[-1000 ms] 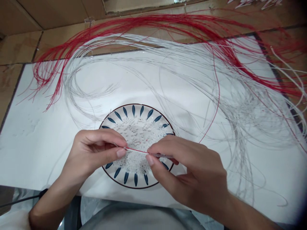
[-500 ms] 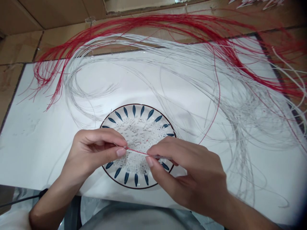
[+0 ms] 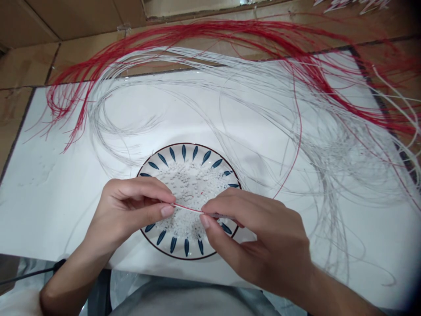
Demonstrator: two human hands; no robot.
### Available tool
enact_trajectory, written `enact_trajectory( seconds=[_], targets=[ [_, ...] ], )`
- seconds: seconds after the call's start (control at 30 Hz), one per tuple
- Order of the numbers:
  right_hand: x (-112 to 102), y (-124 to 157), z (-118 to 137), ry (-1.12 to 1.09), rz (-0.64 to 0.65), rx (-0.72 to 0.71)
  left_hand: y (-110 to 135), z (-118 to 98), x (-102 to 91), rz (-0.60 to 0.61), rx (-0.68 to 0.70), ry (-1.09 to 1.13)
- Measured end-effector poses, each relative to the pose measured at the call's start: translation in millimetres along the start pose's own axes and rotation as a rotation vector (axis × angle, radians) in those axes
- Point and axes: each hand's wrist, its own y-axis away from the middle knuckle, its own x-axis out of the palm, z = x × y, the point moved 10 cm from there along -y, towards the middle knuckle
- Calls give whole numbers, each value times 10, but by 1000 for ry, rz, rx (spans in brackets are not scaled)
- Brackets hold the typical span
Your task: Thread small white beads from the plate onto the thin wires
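Note:
Between my two hands a short stretch of red and white strands (image 3: 188,208) is held taut, the two lying close side by side. My left hand (image 3: 131,204) pinches its left end between thumb and forefinger. At the other end, the thumb and forefinger of my right hand (image 3: 253,232) are closed on the same strands; what runs on behind those fingers is hidden. Just beneath lies a round plate (image 3: 162,237) with a dark rim and blue leaf-shaped marks. Many small white bits (image 3: 189,177) are spread over its middle, with a tiny red piece among them.
A bundle of red strands (image 3: 210,28) arches along the back. In front of it lies a bundle of white strands (image 3: 184,55), tangled at the right. The white board (image 3: 42,197) carries plate and strands, and brown cardboard (image 3: 88,22) stands behind.
The red and white strands between my fingers have drawn closer together. My left hand has shifted very slightly; my right hand and the plate stay in place.

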Motion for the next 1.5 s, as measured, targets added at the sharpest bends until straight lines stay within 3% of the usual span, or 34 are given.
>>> enact_trajectory(
  seconds=[0.83,1.03,1.13,1.23,1.3,1.5],
  targets=[
    [11,17,20,18,7,-24,-7,-20,1,-8,32,-84],
    [78,15,19,-4,66,-17,38,-143,213,170,125,-97],
    [76,11,19,3,62,-20,50,-174,279,191,185,-273],
    [61,9,21,2,44,-31,63,-299,297,102,392,-607],
    [47,11,22,0,31,-34,84,-333,368,108,512,-788],
    [46,15,16,-3,35,-19,68,-217,448,198,531,-959]
  ],
)
